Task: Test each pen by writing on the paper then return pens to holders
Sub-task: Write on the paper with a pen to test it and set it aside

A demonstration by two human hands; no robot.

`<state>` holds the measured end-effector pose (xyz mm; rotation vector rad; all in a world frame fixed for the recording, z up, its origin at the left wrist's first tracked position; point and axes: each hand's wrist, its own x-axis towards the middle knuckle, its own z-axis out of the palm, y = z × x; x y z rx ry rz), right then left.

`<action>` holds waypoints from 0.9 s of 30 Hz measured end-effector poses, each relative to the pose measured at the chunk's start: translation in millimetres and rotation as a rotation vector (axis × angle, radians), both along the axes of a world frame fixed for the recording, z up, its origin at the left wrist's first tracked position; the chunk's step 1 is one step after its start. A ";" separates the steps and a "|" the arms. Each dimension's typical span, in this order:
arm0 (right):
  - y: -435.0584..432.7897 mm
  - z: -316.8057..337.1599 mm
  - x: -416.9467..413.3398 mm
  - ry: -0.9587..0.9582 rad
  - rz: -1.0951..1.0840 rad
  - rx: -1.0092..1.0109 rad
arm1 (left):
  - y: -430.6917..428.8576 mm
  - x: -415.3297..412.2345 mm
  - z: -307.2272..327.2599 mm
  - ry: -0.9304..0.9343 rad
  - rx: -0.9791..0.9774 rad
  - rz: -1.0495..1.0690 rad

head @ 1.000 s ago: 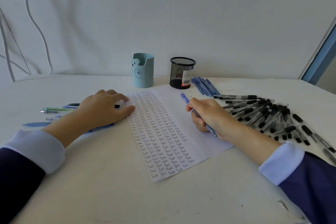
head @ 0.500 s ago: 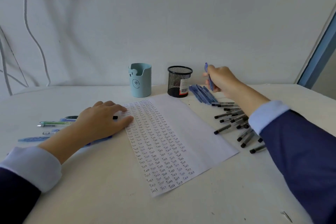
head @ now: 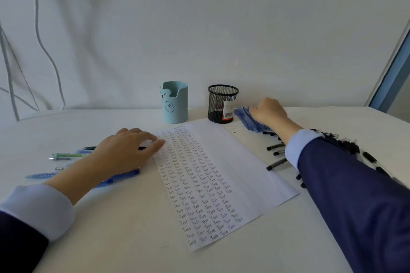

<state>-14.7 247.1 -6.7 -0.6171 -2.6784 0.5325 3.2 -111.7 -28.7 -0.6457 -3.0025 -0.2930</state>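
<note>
A white paper (head: 235,162) filled with columns of the word "Test" lies in the middle of the table. My left hand (head: 126,150) rests flat on its left edge, fingers straight. My right hand (head: 269,112) reaches to the back right and is lowered onto a pile of blue pens (head: 249,121), its fingers curled round a blue pen there; the fingertips are hidden. A light blue bear holder (head: 175,104) and a black mesh holder (head: 221,102) stand behind the paper, both showing no pens above the rim.
Several black-capped pens (head: 276,146) lie right of the paper, partly under my right sleeve. Left of the paper lie a green pen (head: 66,154), a dark blue pen (head: 124,175) and a few others. White cables hang on the wall at left.
My right hand lifted the blue pen off the paper, carried it to the back right and came down onto the blue pile. My left hand stayed on the paper.
</note>
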 end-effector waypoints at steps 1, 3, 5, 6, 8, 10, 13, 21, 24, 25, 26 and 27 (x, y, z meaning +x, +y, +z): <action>-8.2 3.1 5.3 0.027 0.013 -0.013 | -2.3 -1.9 2.8 -0.052 0.078 -0.017; -30.5 4.7 20.8 0.055 0.095 -0.031 | -10.8 -5.7 9.2 -0.107 0.181 -0.040; -52.4 -4.3 39.6 0.038 0.233 -0.049 | -22.9 -9.2 15.1 -0.080 0.196 -0.041; -62.8 -10.9 51.1 0.019 0.306 -0.051 | -29.4 -11.1 17.9 -0.056 0.186 -0.051; -79.7 -21.5 74.0 -0.035 0.413 -0.027 | -39.8 -16.5 21.6 -0.021 0.150 -0.083; -88.9 -25.7 89.3 -0.070 0.450 0.026 | -46.7 -21.7 23.9 -0.025 0.128 -0.085; -91.7 -25.8 96.3 -0.050 0.438 0.045 | -51.5 -28.8 21.4 -0.018 0.080 -0.088; -84.0 -31.5 88.5 -0.008 0.454 -0.047 | -6.2 -9.4 7.4 0.264 0.250 -0.211; -84.4 -31.4 88.8 -0.022 0.465 -0.022 | 24.2 14.3 -8.1 0.228 0.243 -0.457; -83.9 -31.4 89.5 -0.025 0.465 -0.020 | 30.4 19.0 -11.8 0.213 0.238 -0.503; -83.3 -31.3 90.1 -0.020 0.463 -0.018 | 33.7 21.0 -13.6 0.204 0.242 -0.511; -83.5 -31.4 90.4 -0.003 0.460 -0.006 | 34.5 21.4 -12.8 0.199 0.252 -0.485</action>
